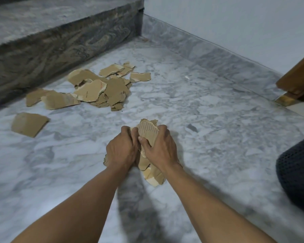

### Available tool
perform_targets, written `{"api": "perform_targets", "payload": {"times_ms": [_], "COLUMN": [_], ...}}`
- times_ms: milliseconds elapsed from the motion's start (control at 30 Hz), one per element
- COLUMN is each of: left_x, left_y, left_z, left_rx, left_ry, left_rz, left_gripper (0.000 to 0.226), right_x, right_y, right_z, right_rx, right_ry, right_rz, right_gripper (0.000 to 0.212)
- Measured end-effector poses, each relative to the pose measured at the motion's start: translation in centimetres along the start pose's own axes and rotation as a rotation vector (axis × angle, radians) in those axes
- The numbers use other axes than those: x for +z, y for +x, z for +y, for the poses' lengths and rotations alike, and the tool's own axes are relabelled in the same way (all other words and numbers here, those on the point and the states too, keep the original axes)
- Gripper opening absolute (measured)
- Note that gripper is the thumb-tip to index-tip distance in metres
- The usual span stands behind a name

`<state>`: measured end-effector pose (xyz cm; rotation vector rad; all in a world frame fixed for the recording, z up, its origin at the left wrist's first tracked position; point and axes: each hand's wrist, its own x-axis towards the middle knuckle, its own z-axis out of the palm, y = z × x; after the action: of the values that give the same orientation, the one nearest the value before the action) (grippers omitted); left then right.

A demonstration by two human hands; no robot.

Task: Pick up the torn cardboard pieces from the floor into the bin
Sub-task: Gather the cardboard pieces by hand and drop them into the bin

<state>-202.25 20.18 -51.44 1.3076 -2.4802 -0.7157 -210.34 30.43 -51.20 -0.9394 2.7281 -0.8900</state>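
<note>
A bundle of torn brown cardboard pieces (148, 132) is pressed between both my hands above the marble floor. My left hand (122, 149) grips its left side, and my right hand (161, 146) wraps its right side, thumb on the corrugated face. More scraps stick out below my wrists (154, 174). A heap of torn cardboard pieces (98, 88) lies on the floor farther off to the left. One flat piece (29, 124) lies apart at the left. A dark mesh bin (298, 174) shows at the right edge.
A dark stone step (60, 44) rises behind the heap. A pale wall with a marble skirting (218, 55) runs along the right. A wooden door frame (300, 79) stands at the far right. A small white scrap (187, 77) lies near the skirting.
</note>
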Motion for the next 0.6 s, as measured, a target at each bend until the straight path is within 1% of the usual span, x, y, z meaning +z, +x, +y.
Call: {"api": "perform_targets", "payload": {"times_ms": [67, 167, 233, 333, 400, 467, 533, 600], "left_x": [-0.3, -0.7, -0.8, -0.9, -0.6, -0.4, -0.3, -0.6], "left_y": [-0.1, -0.8, -1.1, -0.9, -0.6, -0.4, -0.1, 0.4], "left_z": [0.2, 1.0, 1.9, 3.1, 3.9, 5.1, 6.7, 8.6], "left_rx": [-0.016, 0.017, 0.027, 0.018, 0.000, 0.006, 0.037, 0.063], "left_ry": [-0.121, -0.324, -0.418, -0.494, -0.544, -0.593, -0.634, -0.663], "left_rz": [-0.035, -0.050, -0.023, 0.008, 0.002, -0.026, -0.050, -0.046], "left_gripper": [0.041, 0.042, 0.040, 0.041, 0.042, 0.043, 0.041, 0.041], "right_x": [0.1, 0.2, -0.2, -1.3, -2.2, -3.2, -4.8, -7.0], "right_y": [-0.8, -1.7, -1.6, -0.8, -0.7, -1.0, -1.0, -0.3], "right_z": [-0.2, -0.1, 0.0, 0.3, 0.5, 0.8, 1.0, 1.1], "right_rx": [0.040, 0.099, 0.137, 0.216, 0.257, 0.287, 0.316, 0.319], "right_ry": [0.072, 0.120, 0.175, 0.300, 0.398, 0.483, 0.531, 0.541], "right_rz": [0.050, 0.126, 0.114, 0.053, 0.115, 0.197, 0.241, 0.279], "right_gripper": [0.068, 0.071, 0.069, 0.054, 0.043, 0.040, 0.044, 0.057]}}
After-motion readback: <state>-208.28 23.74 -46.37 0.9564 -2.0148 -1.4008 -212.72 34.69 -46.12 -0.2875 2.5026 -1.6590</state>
